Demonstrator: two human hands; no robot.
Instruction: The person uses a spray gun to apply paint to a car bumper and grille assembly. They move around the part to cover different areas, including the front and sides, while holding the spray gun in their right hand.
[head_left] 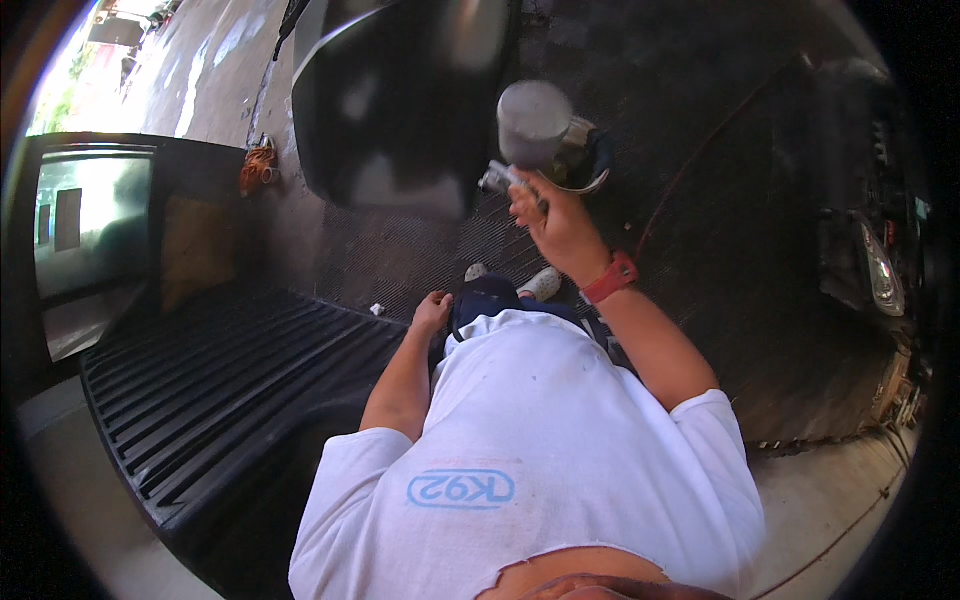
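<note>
My right hand [562, 232] is wrapped round the handle of a spray gun [497, 178] with a pale grey cup [535, 115] on top. The gun's metal nose points left, toward a large glossy black vehicle panel [400, 110], with a small gap between them. My left hand [432, 314] hangs low beside my left thigh, its fingers loosely apart and nothing visible in them. It is nearest to my dark shorts [488, 298].
A round container [590, 165], partly hidden by the cup, is behind the gun. Black ribbed surface [240, 380] lies at my left. An orange bundle [258, 168] rests on the floor. A thin reddish line [665, 195] crosses the dark floor. Far right is a headlight [880, 265].
</note>
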